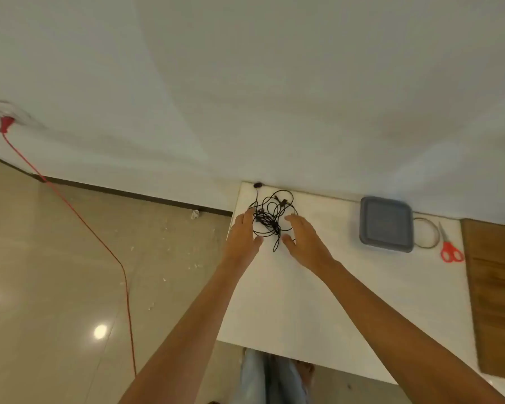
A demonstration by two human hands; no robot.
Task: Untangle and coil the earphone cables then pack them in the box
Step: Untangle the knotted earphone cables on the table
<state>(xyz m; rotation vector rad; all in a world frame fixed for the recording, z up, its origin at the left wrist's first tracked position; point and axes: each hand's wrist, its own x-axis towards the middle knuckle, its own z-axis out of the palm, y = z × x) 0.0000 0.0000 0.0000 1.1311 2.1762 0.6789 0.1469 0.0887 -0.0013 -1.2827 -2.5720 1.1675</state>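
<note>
Both hands flank tangled earphone cables (270,218); grey box (387,224) apart.

A white table (289,301) is seen. A tangle of black cables (270,220) is laid near its far left corner. A grey box (387,224) is set well to the right, a pale wire loop (429,246) is partly tucked behind it, and red scissors (449,249) are laid just beyond.

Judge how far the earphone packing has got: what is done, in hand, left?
Done: nothing; the black cables lie in one tangle on the white table. In hand: the left hand and right hand, fingers open, flank the tangle. Left: untangling, coiling, packing into the grey box to the right.
</note>
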